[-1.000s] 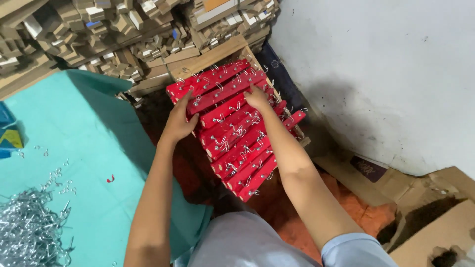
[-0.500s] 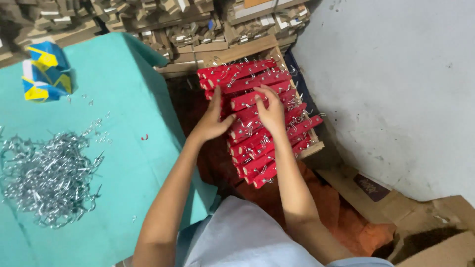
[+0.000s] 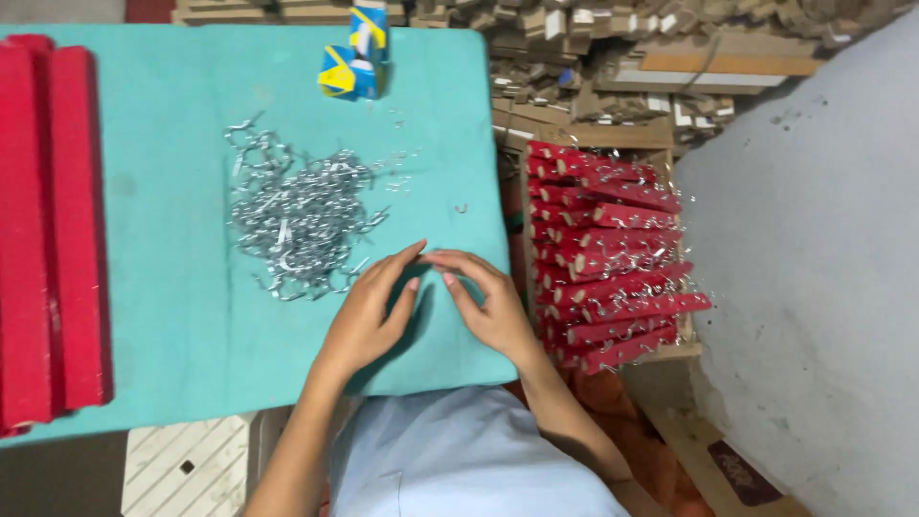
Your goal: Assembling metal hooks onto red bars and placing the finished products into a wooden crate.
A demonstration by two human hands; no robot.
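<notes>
Hands over the teal table [image 3: 144, 316], fingertips meeting near its front edge. Left hand [image 3: 369, 321] and right hand [image 3: 488, 306] both loosely curled, fingers pinched toward each other; can't tell if anything small sits between them. Pile of silver metal hooks [image 3: 297, 220] lies just left of the hands, not touched. 1 stray hook [image 3: 461, 208] near the table's right edge. Red strips [image 3: 48, 239] stacked far left. Crate of red hook-fitted strips [image 3: 603, 263] sits beside the table, right. Blue-yellow box [image 3: 352, 62] at back.
</notes>
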